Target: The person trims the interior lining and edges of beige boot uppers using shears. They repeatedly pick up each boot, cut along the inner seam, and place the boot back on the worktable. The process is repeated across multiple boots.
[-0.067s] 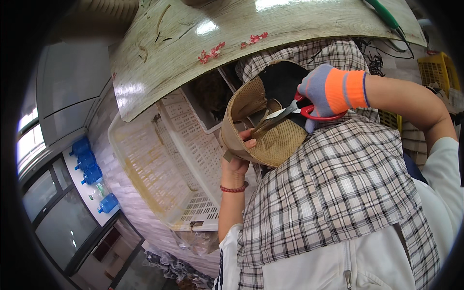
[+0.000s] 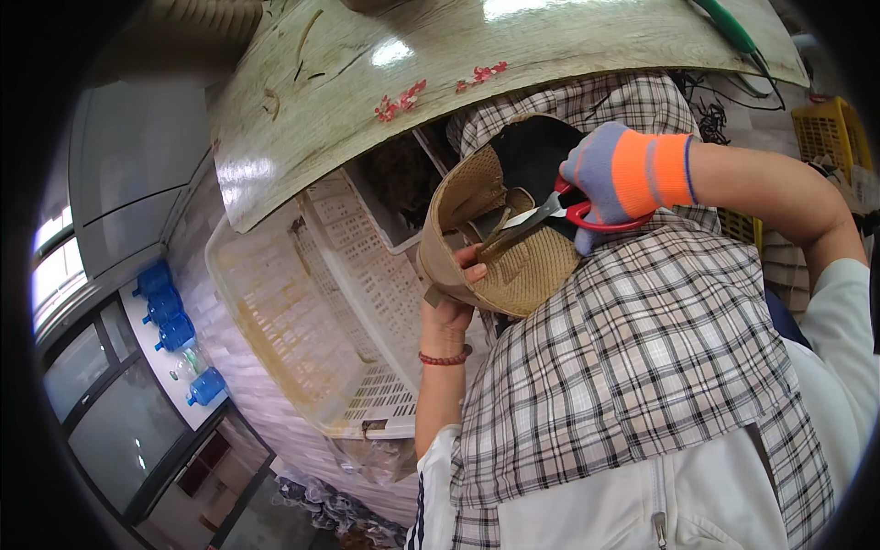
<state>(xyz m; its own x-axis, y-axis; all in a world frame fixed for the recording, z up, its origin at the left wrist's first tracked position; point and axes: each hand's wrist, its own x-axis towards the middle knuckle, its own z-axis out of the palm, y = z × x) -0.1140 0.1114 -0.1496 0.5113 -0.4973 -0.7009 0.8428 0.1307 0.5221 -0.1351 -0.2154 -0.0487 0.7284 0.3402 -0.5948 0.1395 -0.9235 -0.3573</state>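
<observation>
My left hand [image 2: 451, 310] grips the near-left rim of a tan cap [image 2: 536, 275], with fingers hooked over the edge into its hollow. The cap's opening faces up, showing a woven tan inside and a black section at the far side. A gloved right hand, mine [image 2: 605, 174], in a grey and orange knit glove, holds red-handled scissors [image 2: 550, 209]. Their blades reach into the cap toward a folded tan band [image 2: 502, 223] near my left fingertips. The blade tips are hard to make out against the band. A plaid apron [image 2: 632, 339] lies beneath the cap.
A wood-grain table [image 2: 348, 119] spans the top, with thread scraps and a green-handled tool [image 2: 729, 27]. White plastic baskets [image 2: 302, 302] stand at the left below it. A yellow crate [image 2: 825, 133] is at the far right. Blue water bottles [image 2: 165, 307] line the left wall.
My right hand has shifted very slightly, and the scissor handles look a little farther apart. My left hand and the cap stay where they were.
</observation>
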